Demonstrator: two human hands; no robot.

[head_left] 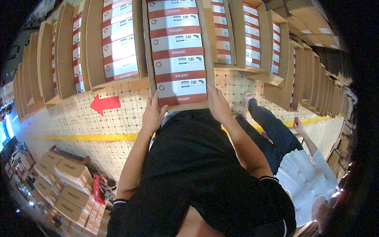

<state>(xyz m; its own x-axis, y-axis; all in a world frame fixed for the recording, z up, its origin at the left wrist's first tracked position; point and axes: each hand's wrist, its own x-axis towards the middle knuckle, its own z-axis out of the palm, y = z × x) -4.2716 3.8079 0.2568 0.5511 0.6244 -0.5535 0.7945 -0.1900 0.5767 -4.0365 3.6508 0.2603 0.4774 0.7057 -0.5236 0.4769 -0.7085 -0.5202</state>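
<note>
I hold an open cardboard carton [209, 47] in front of my body, packed with a column of small red-and-white boxes [178, 60]. My left hand [153, 113] grips its near left corner. On the near right corner, my right hand [218, 104] has its fingers wrapped around the edge. My black shirt hides the carton's underside.
Several more open cartons [114, 43] of the same boxes stand in rows on the tiled floor, which is marked with a red arrow [104, 104] and a yellow line [87, 137]. Another person [300, 173] in a white top stands at right. Closed cartons [69, 179] are stacked at lower left.
</note>
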